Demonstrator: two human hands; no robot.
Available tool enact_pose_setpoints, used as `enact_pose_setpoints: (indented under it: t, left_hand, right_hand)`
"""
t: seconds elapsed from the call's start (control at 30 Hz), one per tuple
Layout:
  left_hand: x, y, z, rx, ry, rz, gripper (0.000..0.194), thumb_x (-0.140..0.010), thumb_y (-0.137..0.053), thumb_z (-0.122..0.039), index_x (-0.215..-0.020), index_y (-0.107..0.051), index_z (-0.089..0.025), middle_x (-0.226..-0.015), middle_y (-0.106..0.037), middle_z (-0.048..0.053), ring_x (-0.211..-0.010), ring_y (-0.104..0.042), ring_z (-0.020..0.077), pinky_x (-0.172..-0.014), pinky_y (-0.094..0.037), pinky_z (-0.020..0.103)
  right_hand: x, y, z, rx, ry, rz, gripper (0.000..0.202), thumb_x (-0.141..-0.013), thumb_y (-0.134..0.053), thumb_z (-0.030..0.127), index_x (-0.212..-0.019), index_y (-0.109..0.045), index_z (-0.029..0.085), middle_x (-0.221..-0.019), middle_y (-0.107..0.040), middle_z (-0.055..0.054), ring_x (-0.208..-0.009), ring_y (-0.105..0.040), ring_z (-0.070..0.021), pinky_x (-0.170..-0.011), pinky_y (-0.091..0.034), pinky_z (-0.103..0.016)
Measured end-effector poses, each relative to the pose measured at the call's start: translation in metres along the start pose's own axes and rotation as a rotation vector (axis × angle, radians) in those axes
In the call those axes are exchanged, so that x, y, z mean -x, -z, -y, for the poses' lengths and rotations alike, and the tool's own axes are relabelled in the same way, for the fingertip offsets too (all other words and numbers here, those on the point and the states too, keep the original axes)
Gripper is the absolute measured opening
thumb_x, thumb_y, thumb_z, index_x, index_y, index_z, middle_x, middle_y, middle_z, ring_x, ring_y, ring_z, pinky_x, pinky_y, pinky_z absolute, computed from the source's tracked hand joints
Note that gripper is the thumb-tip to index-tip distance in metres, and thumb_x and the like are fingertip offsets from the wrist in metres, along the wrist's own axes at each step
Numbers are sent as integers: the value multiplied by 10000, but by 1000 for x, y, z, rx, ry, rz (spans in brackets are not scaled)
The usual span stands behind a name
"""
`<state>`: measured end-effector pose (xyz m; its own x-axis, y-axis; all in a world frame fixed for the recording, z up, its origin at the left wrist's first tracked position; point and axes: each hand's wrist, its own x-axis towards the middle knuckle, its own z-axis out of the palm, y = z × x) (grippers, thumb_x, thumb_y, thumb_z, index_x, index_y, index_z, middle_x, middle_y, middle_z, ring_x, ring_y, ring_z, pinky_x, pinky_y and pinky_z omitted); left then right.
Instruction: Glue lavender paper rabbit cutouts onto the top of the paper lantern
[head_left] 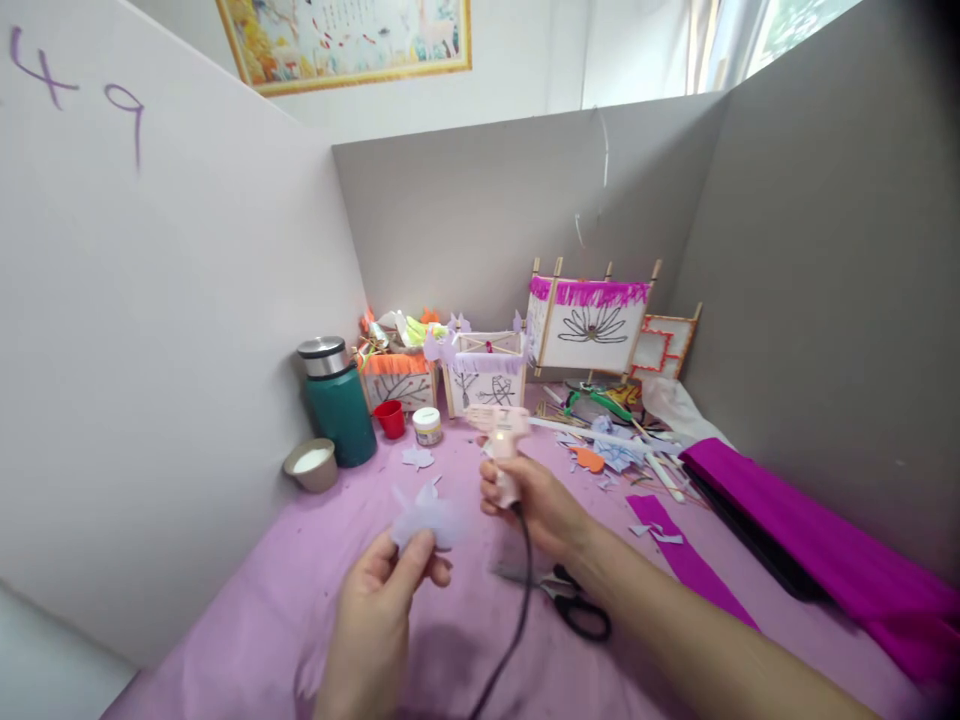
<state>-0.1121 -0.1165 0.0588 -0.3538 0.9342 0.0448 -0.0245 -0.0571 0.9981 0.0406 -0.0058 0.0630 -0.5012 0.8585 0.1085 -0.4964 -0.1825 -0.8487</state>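
Note:
Between the thumb and fingers of my left hand (394, 580) is a pale lavender paper cutout (426, 522), slightly blurred. My right hand (536, 500) is wrapped round the handle of a pink glue gun (507, 440), whose nozzle points left and whose black cord hangs down. A white glue stick (577, 430) reaches out from the gun's back. Another lavender cutout (418, 457) lies on the purple cloth (300, 570) beyond my left hand. Black-handled scissors (581, 612) rest below my right hand, partly behind the cord.
At the left stand a green bottle (339, 405), a beige cup (311, 467), a red cup (389, 419) and a white jar (427, 426). Decorated paper lanterns (487, 385) line the back. Paper scraps (619, 445) and magenta paper (810, 530) lie right. Grey partitions (825, 280) enclose the table.

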Motion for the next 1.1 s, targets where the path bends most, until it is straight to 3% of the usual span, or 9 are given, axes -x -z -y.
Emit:
enact_pose_setpoints:
  t: [0.1, 0.17, 0.3, 0.37, 0.47, 0.7, 0.83, 1.1]
  left_hand:
    - [-28, -19, -10, -11, -86, 91, 215, -778, -657, -392, -847, -642, -188, -559, -600, -24, -574, -570, 144, -661, -485, 271]
    - [-47, -30, -11, -81, -208, 119, 171, -789, -644, -338, -888, -638, -198, -687, -676, 1, -531, -574, 132, -634, -496, 285]
    - [-79, -46, -5, -347, -643, 192, 93, -793, -588, -165, -809, -663, -217, -1026, -716, 66, -870, -676, 202, -817, -506, 327]
    - [-91, -50, 2, -479, -850, 205, 188, -786, -553, -88, -829, -670, -228, -1017, -726, 63, -977, -663, 202, -873, -490, 311]
    - [-101, -52, 12, -570, -1014, 193, 232, -783, -530, -46, -851, -653, -231, -993, -741, 66, -943, -686, 183, -853, -506, 277]
    - [-105, -54, 24, -664, -1168, 84, 232, -769, -526, -20, -862, -572, -228, -966, -752, 75, -883, -709, 178, -746, -544, 252]
    - [-107, -52, 28, -751, -1283, 50, 236, -783, -487, 0, -894, -516, -206, -936, -748, 88, -859, -708, 155, -694, -542, 225]
    - [-109, -51, 34, -790, -1266, 80, 216, -794, -482, 5, -880, -498, -193, -945, -737, 96, -890, -700, 156, -740, -540, 225]
  right_hand:
    - [23, 32, 21, -40, -7, -28, 343, -832, -620, 481, -1018, -513, 213, -614, -388, 74, -447, -322, -69, -447, -286, -203]
    - [33, 47, 31, 2, 30, -17, 355, -849, -604, 522, -1015, -532, 217, -582, -376, 81, -421, -299, -64, -436, -265, -204]
    - [40, 65, 42, 81, 101, 10, 383, -850, -585, 569, -991, -543, 215, -561, -395, 79, -400, -341, -68, -435, -284, -217]
    - [41, 73, 40, 164, 114, 5, 429, -833, -588, 599, -990, -544, 202, -554, -419, 72, -396, -371, -77, -431, -291, -225]
    - [45, 82, 28, 322, 78, 6, 486, -814, -588, 629, -1003, -547, 184, -538, -474, 55, -398, -412, -87, -437, -305, -228]
    - [55, 84, 6, 412, -216, 38, 573, -754, -601, 679, -985, -548, 158, -527, -507, 36, -399, -434, -85, -424, -301, -209]
    - [54, 77, 7, 402, -272, -4, 629, -719, -599, 717, -972, -529, 146, -534, -511, 38, -396, -449, -86, -417, -312, -201]
    - [51, 78, 3, 396, -310, -2, 659, -690, -601, 745, -931, -543, 135, -524, -512, 36, -392, -450, -75, -415, -340, -182]
